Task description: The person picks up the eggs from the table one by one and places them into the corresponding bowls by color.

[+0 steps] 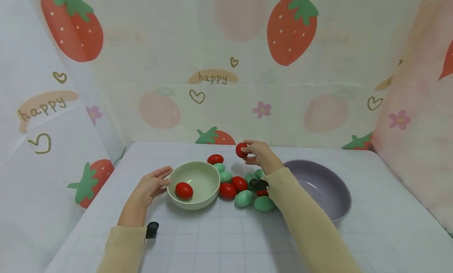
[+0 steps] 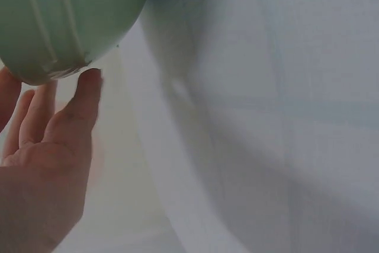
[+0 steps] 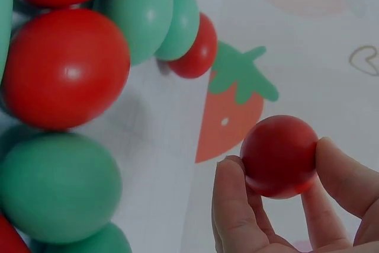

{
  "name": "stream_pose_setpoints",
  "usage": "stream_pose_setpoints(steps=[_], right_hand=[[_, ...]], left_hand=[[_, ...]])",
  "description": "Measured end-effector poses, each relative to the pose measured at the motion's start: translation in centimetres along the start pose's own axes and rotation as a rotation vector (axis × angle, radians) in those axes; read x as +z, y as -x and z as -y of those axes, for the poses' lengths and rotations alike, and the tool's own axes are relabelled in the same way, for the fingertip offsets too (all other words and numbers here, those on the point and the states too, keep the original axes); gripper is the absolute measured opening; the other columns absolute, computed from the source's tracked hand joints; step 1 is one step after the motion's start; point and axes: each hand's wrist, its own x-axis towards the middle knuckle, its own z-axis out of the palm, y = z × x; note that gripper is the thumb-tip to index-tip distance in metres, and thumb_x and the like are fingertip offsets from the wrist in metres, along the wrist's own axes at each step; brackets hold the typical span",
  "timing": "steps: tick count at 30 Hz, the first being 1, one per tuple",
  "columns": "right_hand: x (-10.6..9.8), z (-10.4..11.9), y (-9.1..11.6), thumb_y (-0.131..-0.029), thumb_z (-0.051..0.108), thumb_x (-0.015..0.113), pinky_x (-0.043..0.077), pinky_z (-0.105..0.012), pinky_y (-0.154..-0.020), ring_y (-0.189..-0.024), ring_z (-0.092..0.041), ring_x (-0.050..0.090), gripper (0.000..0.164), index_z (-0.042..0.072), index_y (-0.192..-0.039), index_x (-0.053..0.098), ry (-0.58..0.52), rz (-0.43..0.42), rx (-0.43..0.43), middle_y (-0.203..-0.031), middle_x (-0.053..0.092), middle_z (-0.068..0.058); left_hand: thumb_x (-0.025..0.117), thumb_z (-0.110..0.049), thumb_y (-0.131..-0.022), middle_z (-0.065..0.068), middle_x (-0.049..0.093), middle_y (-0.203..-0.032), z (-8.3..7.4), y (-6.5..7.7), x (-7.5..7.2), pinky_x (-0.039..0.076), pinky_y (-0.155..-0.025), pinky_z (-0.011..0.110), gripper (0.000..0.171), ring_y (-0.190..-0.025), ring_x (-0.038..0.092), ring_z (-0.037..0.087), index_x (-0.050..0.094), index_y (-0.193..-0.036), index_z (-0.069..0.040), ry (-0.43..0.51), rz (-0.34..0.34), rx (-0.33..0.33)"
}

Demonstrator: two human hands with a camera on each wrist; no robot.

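Observation:
My right hand (image 1: 261, 154) pinches a red egg (image 3: 279, 157) between thumb and fingers, held up above the back of the table. In the head view, my left hand (image 1: 150, 186) rests its fairly straight fingers against the left side of a pale green bowl (image 1: 198, 205). The left wrist view shows those fingertips (image 2: 89, 81) at the bowl's outer wall. One red egg (image 1: 184, 191) lies inside that bowl. Between the bowl and my right forearm is a cluster of red and green eggs, among them a red egg (image 3: 66, 69) and a green egg (image 3: 59, 186).
A larger grey-purple bowl (image 1: 341, 186) stands on the right, partly hidden behind my right sleeve. One red egg (image 1: 215, 159) lies behind the green bowl's right rim. A strawberry-print cloth (image 1: 155, 68) hangs along the back and sides of the white table (image 1: 198, 245).

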Motion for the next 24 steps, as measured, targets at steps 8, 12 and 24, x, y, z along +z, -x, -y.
stream_pose_setpoints(steps=[8,12,24], right_hand=[[1.0,-0.6,0.8,-0.095,0.002,0.059,0.041,-0.049,-0.102,-0.121,-0.042,0.051,0.048,0.012,-0.142,0.052,-0.015,0.041,-0.012,-0.139,0.049,-0.019],[1.3,-1.0,1.1,-0.095,0.002,0.06,0.042,-0.048,-0.101,-0.12,-0.043,0.051,0.048,0.013,-0.141,0.052,-0.021,0.053,-0.015,-0.138,0.05,-0.02],[1.4,-1.5,2.1,-0.096,0.003,0.058,0.043,-0.049,-0.1,-0.12,-0.042,0.052,0.05,0.012,-0.144,0.049,0.004,0.102,-0.039,-0.139,0.049,-0.019]], left_hand=[[0.043,0.008,-0.097,0.014,0.026,-0.154,0.1,-1.3,0.0,0.026,-0.113,0.045,0.059,-0.143,0.022,0.027,0.025,-0.152,-0.001,0.08,0.022,0.041],[0.042,0.007,-0.098,0.015,0.026,-0.154,0.5,-1.7,-0.1,0.026,-0.113,0.044,0.057,-0.143,0.024,0.027,0.024,-0.152,-0.001,0.104,0.026,0.044],[0.044,0.004,-0.1,0.016,0.027,-0.152,0.7,-2.0,-0.1,0.026,-0.112,0.043,0.055,-0.141,0.027,0.028,0.025,-0.152,0.0,0.11,0.054,0.022]])
